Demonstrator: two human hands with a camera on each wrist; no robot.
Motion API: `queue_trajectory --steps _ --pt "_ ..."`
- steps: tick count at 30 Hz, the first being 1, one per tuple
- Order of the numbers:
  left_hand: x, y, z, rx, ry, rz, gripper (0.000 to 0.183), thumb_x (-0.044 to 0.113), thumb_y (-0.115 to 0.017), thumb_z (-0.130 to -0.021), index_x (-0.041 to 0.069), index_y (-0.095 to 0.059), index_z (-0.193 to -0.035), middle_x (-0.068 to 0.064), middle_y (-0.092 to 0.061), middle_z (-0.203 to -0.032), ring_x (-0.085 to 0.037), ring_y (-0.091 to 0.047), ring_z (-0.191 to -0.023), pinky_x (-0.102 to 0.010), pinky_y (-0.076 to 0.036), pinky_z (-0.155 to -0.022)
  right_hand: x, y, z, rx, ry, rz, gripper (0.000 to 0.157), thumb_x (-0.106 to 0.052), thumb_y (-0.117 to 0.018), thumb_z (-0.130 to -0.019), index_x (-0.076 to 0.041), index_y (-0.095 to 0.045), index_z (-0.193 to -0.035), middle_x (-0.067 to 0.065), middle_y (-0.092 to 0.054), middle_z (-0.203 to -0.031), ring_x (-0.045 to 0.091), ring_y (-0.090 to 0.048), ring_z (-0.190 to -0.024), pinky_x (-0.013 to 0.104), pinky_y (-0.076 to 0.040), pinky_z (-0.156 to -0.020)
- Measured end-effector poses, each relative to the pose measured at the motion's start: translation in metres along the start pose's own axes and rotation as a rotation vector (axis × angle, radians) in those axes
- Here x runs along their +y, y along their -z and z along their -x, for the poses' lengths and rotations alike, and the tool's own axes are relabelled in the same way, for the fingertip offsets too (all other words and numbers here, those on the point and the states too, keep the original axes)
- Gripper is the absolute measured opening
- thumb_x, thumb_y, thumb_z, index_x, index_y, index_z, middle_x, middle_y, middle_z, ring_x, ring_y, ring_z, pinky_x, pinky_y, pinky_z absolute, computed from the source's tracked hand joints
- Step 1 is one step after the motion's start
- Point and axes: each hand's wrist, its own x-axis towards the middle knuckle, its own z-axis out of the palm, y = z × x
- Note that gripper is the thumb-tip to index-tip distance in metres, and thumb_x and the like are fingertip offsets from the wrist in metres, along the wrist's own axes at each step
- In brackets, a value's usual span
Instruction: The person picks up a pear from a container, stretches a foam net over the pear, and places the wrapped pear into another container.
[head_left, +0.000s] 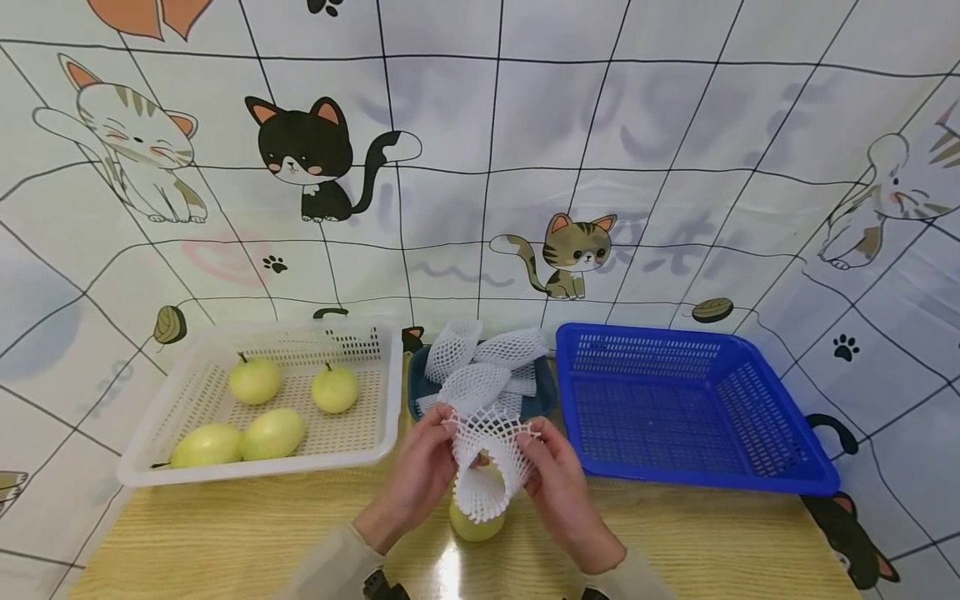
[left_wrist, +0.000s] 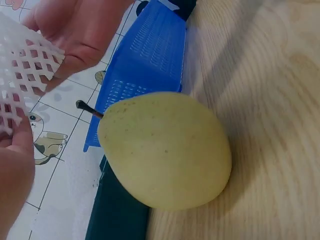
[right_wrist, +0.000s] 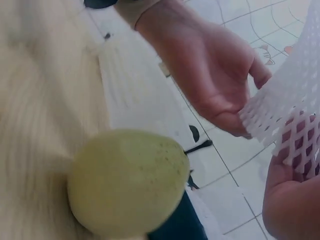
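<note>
Both hands hold a white foam fruit net by opposite sides of its rim, stretching it open. My left hand pinches the left side between thumb and fingers, and my right hand pinches the right. Under the net a yellow-green pear stands on the wooden table, partly hidden by the mesh in the head view. Both wrist views show this pear with its dark stem up and the net raised above it, off the fruit.
At the left a white basket holds several pears. Behind the hands, a dark teal tray contains more foam nets. A blue basket stands at the right. A cat-patterned sheet rises behind the table.
</note>
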Motion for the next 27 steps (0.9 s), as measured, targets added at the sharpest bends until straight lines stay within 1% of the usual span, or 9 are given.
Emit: queue_trajectory --steps 2,4,8,10,12,17,22,24,27 --pt "0.000 -0.001 0.001 0.026 0.036 -0.015 0.004 0.009 -0.039 -0.106 0.007 -0.043 -0.106 -0.005 -0.054 -0.091 -0.018 -0.058 -0.074 -0.034 -0.056 -0.073 0.000 -0.002 0.001 0.047 -0.066 -0.046 0.005 -0.009 -0.049 -0.106 -0.013 -0.052 -0.107 0.000 -0.057 -0.103 0.007 -0.061 -0.089 0.023 -0.055 -0.072" --pt "0.000 -0.002 0.003 0.058 0.065 -0.043 0.004 0.010 -0.039 -0.107 0.007 -0.042 -0.107 -0.005 -0.054 -0.086 -0.019 -0.055 -0.067 -0.034 -0.055 -0.068 0.001 -0.004 0.001 0.094 -0.121 -0.087 0.004 -0.011 -0.050 -0.105 -0.012 -0.050 -0.109 0.002 -0.056 -0.106 0.009 -0.061 -0.093 0.025 -0.056 -0.076" --pt "-0.002 -0.005 0.007 0.135 0.111 -0.094 0.007 0.009 -0.036 -0.107 0.011 -0.042 -0.106 -0.004 -0.053 -0.079 -0.017 -0.053 -0.061 -0.031 -0.053 -0.061 0.004 -0.006 -0.001 0.151 -0.204 -0.119 0.010 -0.016 -0.052 -0.105 -0.010 -0.048 -0.113 0.004 -0.058 -0.109 0.011 -0.063 -0.096 0.027 -0.057 -0.079" --pt "-0.004 -0.005 0.008 0.181 0.130 -0.110 0.009 0.009 -0.037 -0.107 0.014 -0.044 -0.104 -0.004 -0.053 -0.076 -0.017 -0.052 -0.059 -0.029 -0.052 -0.059 0.007 -0.005 -0.001 0.136 -0.232 -0.120 0.012 -0.018 -0.051 -0.107 -0.008 -0.051 -0.114 0.005 -0.060 -0.110 0.012 -0.064 -0.095 0.028 -0.057 -0.080" --pt "-0.006 -0.005 0.010 0.221 0.142 -0.129 0.010 0.009 -0.038 -0.107 0.015 -0.045 -0.102 -0.005 -0.051 -0.074 -0.016 -0.050 -0.059 -0.028 -0.050 -0.058 0.009 -0.003 0.000 0.093 -0.256 -0.107 0.014 -0.020 -0.049 -0.109 -0.008 -0.054 -0.114 0.005 -0.061 -0.109 0.012 -0.065 -0.095 0.028 -0.058 -0.080" --pt "-0.010 -0.003 0.015 0.279 0.166 -0.217 0.005 0.013 -0.047 -0.105 0.009 -0.046 -0.103 -0.003 -0.054 -0.075 -0.014 -0.054 -0.060 -0.024 -0.048 -0.056 0.011 0.003 0.002 0.008 -0.318 -0.027 0.021 -0.023 -0.050 -0.111 -0.004 -0.057 -0.116 0.005 -0.066 -0.108 0.014 -0.068 -0.097 0.030 -0.059 -0.083" --pt "-0.008 0.000 0.023 0.290 0.228 -0.292 0.012 0.015 -0.052 -0.104 0.005 -0.046 -0.109 0.000 -0.060 -0.087 -0.010 -0.060 -0.073 -0.024 -0.051 -0.063 0.020 0.009 0.004 0.006 -0.371 0.037 0.020 -0.025 -0.051 -0.110 -0.006 -0.056 -0.115 0.002 -0.066 -0.100 0.011 -0.066 -0.087 0.026 -0.057 -0.074" --pt "-0.009 0.004 0.026 0.274 0.256 -0.314 0.014 0.015 -0.052 -0.104 0.004 -0.047 -0.111 -0.001 -0.062 -0.091 -0.011 -0.062 -0.079 -0.025 -0.053 -0.067 0.024 0.011 0.005 0.009 -0.390 0.060 0.020 -0.027 -0.051 -0.110 -0.007 -0.056 -0.113 0.000 -0.065 -0.096 0.010 -0.064 -0.083 0.024 -0.054 -0.070" --pt "-0.011 0.008 0.029 0.259 0.286 -0.341 0.017 0.015 -0.051 -0.105 0.001 -0.047 -0.114 -0.002 -0.064 -0.094 -0.011 -0.063 -0.083 -0.026 -0.054 -0.071 0.031 0.014 0.006 0.018 -0.397 0.082 0.021 -0.027 -0.052 -0.110 -0.007 -0.056 -0.112 0.000 -0.064 -0.096 0.009 -0.062 -0.083 0.023 -0.053 -0.069"
